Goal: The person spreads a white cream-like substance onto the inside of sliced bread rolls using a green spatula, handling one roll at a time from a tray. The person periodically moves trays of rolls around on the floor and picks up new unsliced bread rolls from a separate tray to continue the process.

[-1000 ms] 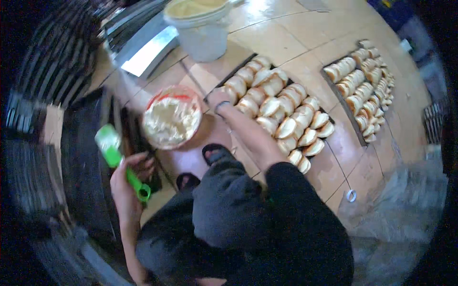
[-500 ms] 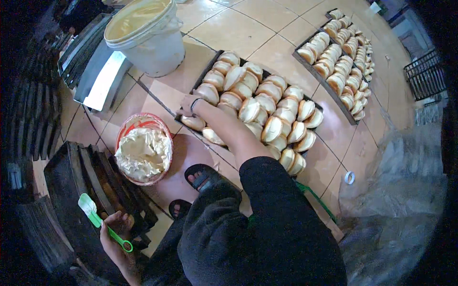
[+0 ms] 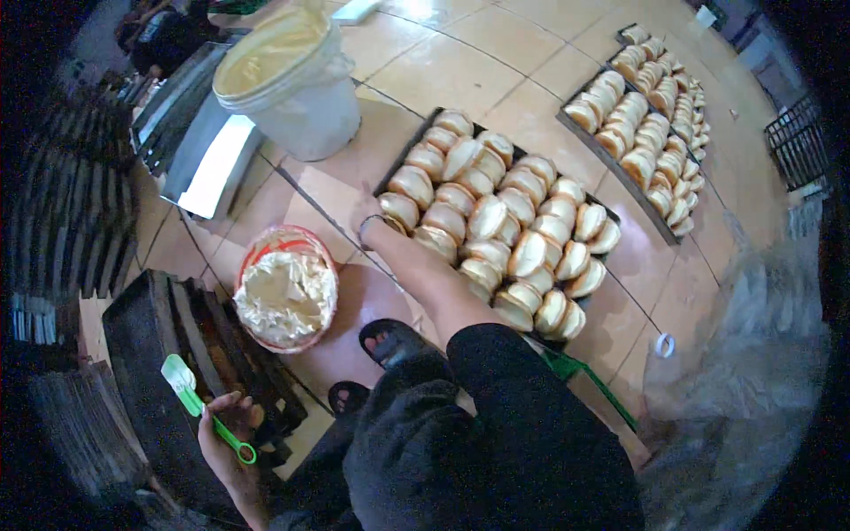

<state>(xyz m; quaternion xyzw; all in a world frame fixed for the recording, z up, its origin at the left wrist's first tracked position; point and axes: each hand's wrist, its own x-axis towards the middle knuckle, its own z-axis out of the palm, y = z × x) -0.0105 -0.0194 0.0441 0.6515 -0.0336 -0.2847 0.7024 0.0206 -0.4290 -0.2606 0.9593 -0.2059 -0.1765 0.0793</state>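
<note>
My left hand (image 3: 228, 429) holds a green-handled spatula (image 3: 193, 400) with pale cream on its blade, above dark stacked pans. My right hand (image 3: 367, 211) reaches to the left edge of a dark tray (image 3: 386, 181) packed with split, rounded buns (image 3: 492, 221); its fingers are blurred and hard to make out. Left of that arm sits a red-rimmed bowl (image 3: 285, 296) of whipped cream. A white bucket (image 3: 314, 124) with yellowish residue inside stands behind the bowl.
A second long tray of buns (image 3: 637, 124) lies at right. Metal pans (image 3: 217, 168) and dark stacks (image 3: 80, 195) crowd the left. A white ring (image 3: 664, 345), plastic sheeting (image 3: 726, 372) and a black rack (image 3: 792, 150) are at right. My sandalled feet are below the bowl.
The view has shifted and sharpened since a second ago. My right hand has moved slightly outward to the tray's left edge. My left hand keeps hold of the spatula, now lower in view.
</note>
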